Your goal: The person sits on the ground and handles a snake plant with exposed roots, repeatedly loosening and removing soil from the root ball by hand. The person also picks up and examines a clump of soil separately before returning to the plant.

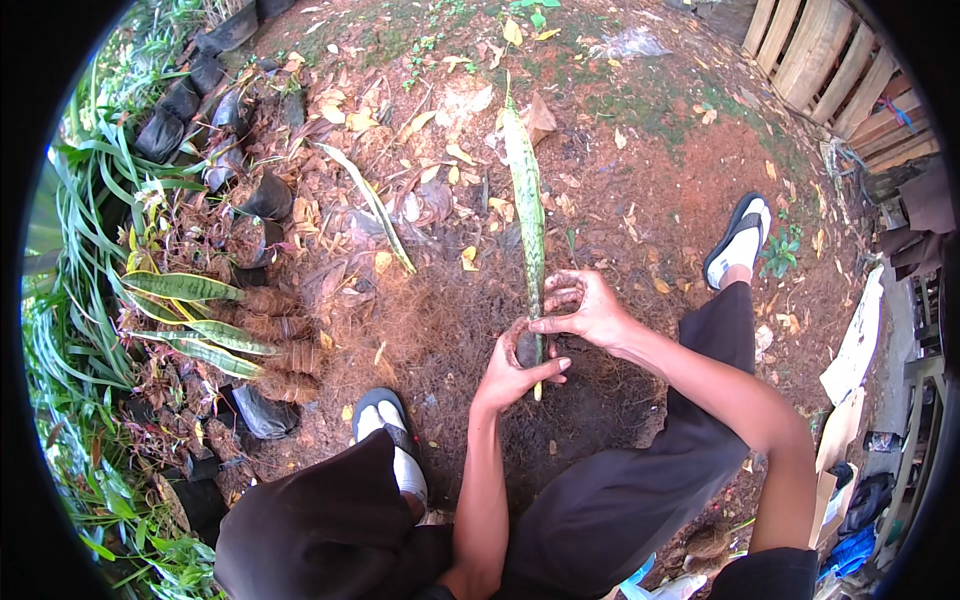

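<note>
A long mottled snake plant leaf (pixel 526 195) points away from me, its tip at the far end. My left hand (pixel 514 371) curls around its narrow lower end, where a small dark clump (pixel 529 348) shows between the fingers. The pale base of the leaf pokes out below that hand. Just above, my right hand (pixel 585 307) pinches the leaf between thumb and fingers; both hands are soiled. Under them lies dark soil mixed with brown coconut fibre (pixel 420 322). A thin yellow-edged leaf strip (pixel 371 206) rests on the ground farther off to the left.
Several snake plant cuttings (pixel 217 337) with fibre-wrapped bases lie at left, near black plastic plant bags (pixel 262 411). Long-leaved green plants line the left edge. My sandalled feet (pixel 739 240) flank the soil. A wooden slatted structure (pixel 825 64) stands far right, with a cardboard box (pixel 832 502) nearer.
</note>
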`<state>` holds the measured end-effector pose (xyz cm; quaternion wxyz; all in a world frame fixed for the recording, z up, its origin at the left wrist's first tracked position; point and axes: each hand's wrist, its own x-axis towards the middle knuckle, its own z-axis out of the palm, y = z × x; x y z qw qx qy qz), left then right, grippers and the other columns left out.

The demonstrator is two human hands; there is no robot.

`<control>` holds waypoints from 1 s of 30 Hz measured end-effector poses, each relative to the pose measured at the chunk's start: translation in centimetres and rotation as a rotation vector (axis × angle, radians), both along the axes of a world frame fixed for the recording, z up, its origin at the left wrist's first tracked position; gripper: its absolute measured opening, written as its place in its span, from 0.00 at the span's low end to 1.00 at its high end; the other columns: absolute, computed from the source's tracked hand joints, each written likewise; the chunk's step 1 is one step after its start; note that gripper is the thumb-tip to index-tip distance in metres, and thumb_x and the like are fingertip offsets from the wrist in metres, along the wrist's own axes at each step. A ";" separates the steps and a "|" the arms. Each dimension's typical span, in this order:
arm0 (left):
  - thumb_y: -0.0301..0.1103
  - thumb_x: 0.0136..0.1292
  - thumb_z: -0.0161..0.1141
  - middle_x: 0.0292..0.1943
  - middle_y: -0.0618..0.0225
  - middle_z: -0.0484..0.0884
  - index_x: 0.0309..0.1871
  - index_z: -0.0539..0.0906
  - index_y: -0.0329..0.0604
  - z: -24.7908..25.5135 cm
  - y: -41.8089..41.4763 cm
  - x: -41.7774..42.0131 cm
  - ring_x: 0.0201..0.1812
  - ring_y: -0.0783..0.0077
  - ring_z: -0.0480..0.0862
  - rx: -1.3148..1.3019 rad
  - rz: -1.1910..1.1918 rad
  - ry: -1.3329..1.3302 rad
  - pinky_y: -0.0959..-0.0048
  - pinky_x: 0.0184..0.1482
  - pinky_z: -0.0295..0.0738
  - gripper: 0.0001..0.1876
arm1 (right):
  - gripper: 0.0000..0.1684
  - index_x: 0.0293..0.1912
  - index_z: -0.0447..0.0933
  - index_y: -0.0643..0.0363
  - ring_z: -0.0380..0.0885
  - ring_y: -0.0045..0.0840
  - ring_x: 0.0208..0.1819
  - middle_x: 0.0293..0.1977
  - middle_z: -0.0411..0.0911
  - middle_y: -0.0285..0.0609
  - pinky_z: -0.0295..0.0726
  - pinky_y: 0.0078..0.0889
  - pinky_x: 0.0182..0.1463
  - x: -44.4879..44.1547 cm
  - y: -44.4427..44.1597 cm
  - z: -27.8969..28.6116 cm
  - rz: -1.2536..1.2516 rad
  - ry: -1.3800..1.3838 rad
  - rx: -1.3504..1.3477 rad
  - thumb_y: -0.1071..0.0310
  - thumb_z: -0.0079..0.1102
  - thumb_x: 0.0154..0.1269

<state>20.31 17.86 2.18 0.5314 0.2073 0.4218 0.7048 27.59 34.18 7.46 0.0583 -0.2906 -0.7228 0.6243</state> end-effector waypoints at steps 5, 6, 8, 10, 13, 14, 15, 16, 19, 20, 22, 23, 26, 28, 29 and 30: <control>0.20 0.60 0.72 0.40 0.59 0.85 0.57 0.76 0.32 -0.1 0.0 0.0 0.41 0.68 0.89 -0.020 0.003 -0.057 0.66 0.44 0.91 0.23 | 0.35 0.56 0.75 0.64 0.79 0.24 0.49 0.46 0.79 0.41 0.84 0.30 0.54 -0.3 -0.4 0.6 -0.023 -0.033 -0.145 0.78 0.83 0.48; 0.21 0.60 0.71 0.40 0.58 0.86 0.57 0.77 0.31 -0.3 0.1 0.1 0.42 0.67 0.89 -0.021 0.006 -0.079 0.66 0.44 0.91 0.22 | 0.36 0.57 0.75 0.64 0.80 0.25 0.49 0.47 0.79 0.42 0.85 0.29 0.54 -0.2 -0.4 0.8 -0.031 -0.047 -0.161 0.78 0.83 0.49; 0.21 0.62 0.71 0.41 0.57 0.86 0.53 0.78 0.30 -0.6 0.3 0.1 0.42 0.66 0.89 -0.017 -0.019 -0.059 0.66 0.45 0.91 0.18 | 0.36 0.57 0.74 0.64 0.80 0.25 0.50 0.47 0.79 0.42 0.85 0.30 0.54 0.0 -0.1 0.2 -0.038 -0.084 -0.159 0.78 0.83 0.49; 0.21 0.63 0.70 0.41 0.56 0.87 0.50 0.80 0.29 -0.7 0.4 0.3 0.42 0.66 0.89 -0.008 -0.011 -0.043 0.66 0.45 0.91 0.15 | 0.36 0.58 0.74 0.64 0.80 0.26 0.50 0.47 0.79 0.42 0.85 0.30 0.53 0.1 0.0 0.0 -0.041 -0.107 -0.169 0.77 0.83 0.49; 0.21 0.64 0.69 0.41 0.56 0.87 0.47 0.81 0.28 -0.7 0.5 0.6 0.41 0.66 0.90 0.006 0.029 -0.027 0.67 0.44 0.91 0.11 | 0.36 0.58 0.75 0.64 0.80 0.26 0.50 0.48 0.79 0.42 0.85 0.30 0.54 0.0 -0.1 0.0 -0.048 -0.115 -0.186 0.77 0.83 0.50; 0.20 0.65 0.69 0.41 0.55 0.87 0.47 0.81 0.28 -0.6 0.5 0.5 0.40 0.66 0.90 0.006 0.026 -0.026 0.67 0.44 0.91 0.10 | 0.36 0.58 0.75 0.64 0.80 0.26 0.50 0.48 0.79 0.42 0.85 0.30 0.54 0.0 -0.2 0.0 -0.054 -0.113 -0.182 0.77 0.82 0.50; 0.20 0.65 0.68 0.40 0.55 0.87 0.47 0.81 0.28 -0.5 0.6 0.5 0.40 0.66 0.90 0.008 0.022 -0.025 0.67 0.44 0.91 0.10 | 0.35 0.58 0.75 0.64 0.80 0.26 0.50 0.49 0.79 0.42 0.85 0.30 0.54 0.1 -0.2 0.1 -0.063 -0.111 -0.176 0.76 0.82 0.50; 0.20 0.65 0.68 0.40 0.54 0.87 0.46 0.81 0.28 -0.5 0.6 0.5 0.40 0.65 0.90 0.009 0.013 -0.029 0.67 0.43 0.91 0.09 | 0.34 0.57 0.76 0.64 0.79 0.25 0.51 0.50 0.79 0.41 0.85 0.30 0.55 0.2 0.1 -0.3 -0.037 -0.106 -0.182 0.76 0.82 0.51; 0.19 0.65 0.68 0.40 0.52 0.87 0.45 0.81 0.27 -0.4 0.5 0.4 0.39 0.65 0.90 -0.005 0.003 -0.030 0.68 0.42 0.91 0.09 | 0.30 0.56 0.78 0.63 0.78 0.23 0.52 0.51 0.81 0.40 0.83 0.30 0.58 -0.1 0.4 -0.5 0.062 -0.083 -0.214 0.75 0.81 0.54; 0.19 0.65 0.68 0.39 0.52 0.87 0.45 0.81 0.27 -0.4 0.6 0.5 0.38 0.64 0.90 -0.019 0.007 -0.025 0.68 0.41 0.91 0.09 | 0.29 0.56 0.78 0.63 0.78 0.22 0.52 0.52 0.81 0.40 0.83 0.30 0.59 -0.1 0.6 -0.2 0.105 -0.070 -0.234 0.74 0.80 0.55; 0.19 0.65 0.68 0.37 0.53 0.88 0.44 0.80 0.26 -0.3 0.5 0.4 0.36 0.63 0.91 -0.046 0.014 -0.012 0.68 0.39 0.91 0.08 | 0.28 0.55 0.79 0.62 0.78 0.21 0.52 0.52 0.82 0.39 0.82 0.31 0.59 -0.4 0.5 0.5 0.125 -0.095 -0.191 0.73 0.80 0.55; 0.19 0.65 0.68 0.35 0.53 0.88 0.43 0.80 0.26 -0.3 0.4 0.4 0.36 0.62 0.91 -0.056 0.017 -0.004 0.68 0.39 0.91 0.08 | 0.28 0.55 0.79 0.62 0.78 0.21 0.52 0.51 0.82 0.39 0.82 0.32 0.59 -0.5 0.3 0.7 0.103 -0.133 -0.127 0.73 0.80 0.56; 0.20 0.65 0.68 0.33 0.55 0.88 0.42 0.81 0.26 0.1 0.4 0.4 0.33 0.63 0.91 -0.094 -0.003 0.018 0.69 0.35 0.91 0.08 | 0.29 0.55 0.79 0.62 0.78 0.20 0.51 0.49 0.82 0.39 0.81 0.31 0.58 -0.3 0.7 0.1 0.105 -0.166 -0.042 0.73 0.81 0.54; 0.22 0.64 0.70 0.32 0.57 0.88 0.41 0.81 0.28 0.1 0.3 0.3 0.29 0.66 0.90 -0.124 -0.001 0.023 0.70 0.32 0.90 0.08 | 0.31 0.56 0.77 0.62 0.78 0.21 0.51 0.48 0.82 0.39 0.81 0.31 0.57 -0.5 0.5 0.2 0.086 -0.164 -0.035 0.73 0.81 0.53; 0.23 0.64 0.71 0.31 0.59 0.87 0.41 0.81 0.29 0.1 0.3 0.3 0.27 0.68 0.89 -0.138 0.008 0.019 0.71 0.30 0.89 0.09 | 0.32 0.56 0.77 0.63 0.78 0.21 0.51 0.47 0.82 0.39 0.81 0.31 0.57 -0.4 0.2 0.2 0.052 -0.164 -0.036 0.73 0.81 0.53; 0.24 0.63 0.72 0.30 0.60 0.87 0.40 0.81 0.30 0.1 0.5 0.4 0.25 0.70 0.88 -0.149 0.014 0.015 0.72 0.29 0.88 0.10 | 0.32 0.56 0.76 0.63 0.78 0.21 0.50 0.47 0.82 0.39 0.81 0.31 0.57 -0.3 0.1 0.2 0.013 -0.165 -0.036 0.74 0.81 0.53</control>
